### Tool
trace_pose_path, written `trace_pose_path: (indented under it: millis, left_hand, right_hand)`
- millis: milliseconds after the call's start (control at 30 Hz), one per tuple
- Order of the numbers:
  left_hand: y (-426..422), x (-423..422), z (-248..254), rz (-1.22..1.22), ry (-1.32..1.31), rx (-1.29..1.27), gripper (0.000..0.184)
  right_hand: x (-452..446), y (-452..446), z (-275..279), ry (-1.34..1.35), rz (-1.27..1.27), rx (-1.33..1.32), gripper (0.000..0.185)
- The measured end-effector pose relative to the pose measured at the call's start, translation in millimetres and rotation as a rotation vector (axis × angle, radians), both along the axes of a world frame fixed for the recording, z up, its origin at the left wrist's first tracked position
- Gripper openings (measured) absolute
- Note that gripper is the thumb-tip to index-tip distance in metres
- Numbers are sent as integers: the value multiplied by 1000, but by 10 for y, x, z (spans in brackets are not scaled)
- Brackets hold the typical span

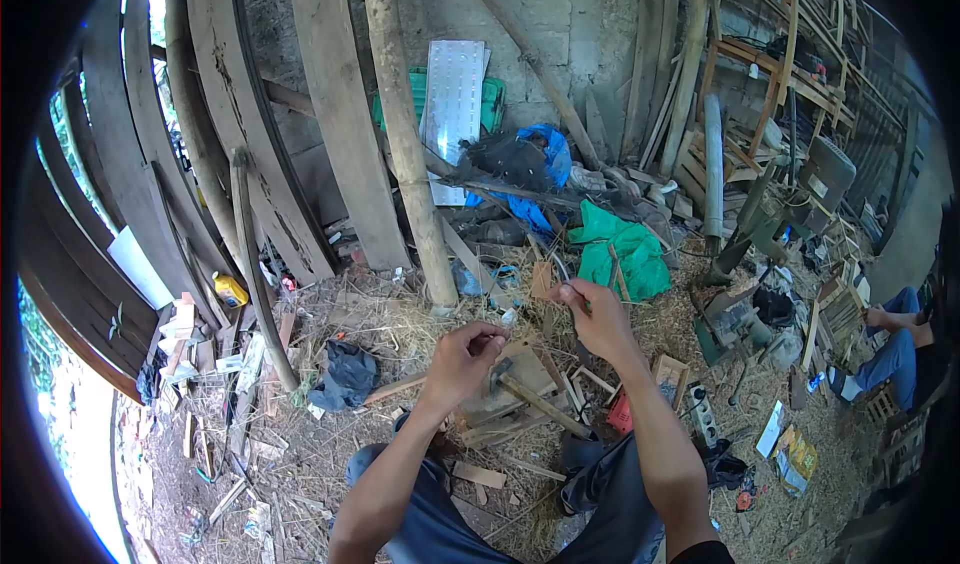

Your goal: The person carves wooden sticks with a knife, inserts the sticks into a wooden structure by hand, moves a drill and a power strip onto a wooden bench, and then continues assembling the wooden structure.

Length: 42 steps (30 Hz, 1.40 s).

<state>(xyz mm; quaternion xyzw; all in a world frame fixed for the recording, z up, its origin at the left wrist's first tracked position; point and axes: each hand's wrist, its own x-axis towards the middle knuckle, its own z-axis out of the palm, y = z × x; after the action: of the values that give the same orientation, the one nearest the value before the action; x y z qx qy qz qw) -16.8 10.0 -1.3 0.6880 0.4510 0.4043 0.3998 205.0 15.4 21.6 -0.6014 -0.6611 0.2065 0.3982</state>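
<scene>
My left hand (466, 362) is raised over the ground, its fingers curled into a pinch. A small whitish thing (508, 317) shows just beyond its fingertips; I cannot tell whether the two touch. To the right, my right hand (598, 322) is also closed in a pinch, thumb against forefinger. Whatever either hand holds is too small to make out. Beneath them a hammer (535, 399) with a wooden handle lies across a wooden board (520, 369). Small wooden frame pieces (592, 386) and a red object (621, 413) lie near my right forearm.
A black plastic bag (345, 374) lies left, near a yellow bottle (230, 289). Ahead are an upright pole (400, 144), a green sack (620, 254) and a blue tarp (552, 159). A power strip (703, 416) lies right. Another person's legs (888, 364) show at far right.
</scene>
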Motion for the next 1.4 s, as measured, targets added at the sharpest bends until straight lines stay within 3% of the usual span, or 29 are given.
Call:
trace_pose_path:
  millis: [33,67,133,167,233,300,433,533,600,700,767,800,833,967,1033,1133,1400]
  left_hand:
    - [0,-3,-21,-2,4,1,14]
    - [1,-5,-39,-12,-32,3,15]
    - [3,-9,-52,-22,-71,3,15]
    - [-1,-20,-53,-28,-51,3,16]
    - [6,-27,-67,-34,-35,5,17]
    - [8,-17,-116,-64,42,23,18]
    - [-77,22,-55,-99,67,-29,18]
    - [-105,46,-73,-188,70,52,20]
    - [-151,134,-8,-257,-363,-153,24]
    - [-237,154,192,-289,-522,-354,29]
    - [-228,149,178,-254,-578,-342,30]
    - [-230,128,181,-222,-617,-337,31]
    - [-226,95,205,-212,-623,-333,31]
    - [-233,17,287,-225,-727,-440,36]
    - [-252,3,286,-229,-751,-460,37]
    - [-242,-28,268,-285,-773,-521,35]
    - [-288,30,267,-259,-790,-583,33]
  right_hand:
    - [33,47,-68,4,-2,1,22]
    - [98,137,-192,-199,-74,329,23]
    - [154,186,-213,-407,-146,653,23]
    - [187,224,-211,-160,-97,555,24]
    - [157,194,-115,81,-48,452,26]
    - [51,87,-39,827,42,16,29]
    - [-73,-11,69,890,83,-180,28]
    - [-134,-44,40,758,154,-185,27]
    - [-196,-97,57,594,177,-215,28]
    - [-398,-202,66,564,208,-237,25]
    - [-441,-224,114,498,206,-191,25]
    - [-460,-246,131,330,108,-9,29]
    - [-486,-264,165,165,12,174,33]
    - [-504,-373,321,71,74,-4,32]
    - [-531,-362,212,-121,275,184,27]
    - [-562,-367,237,-272,248,264,24]
    - [-358,-189,194,-271,42,289,26]
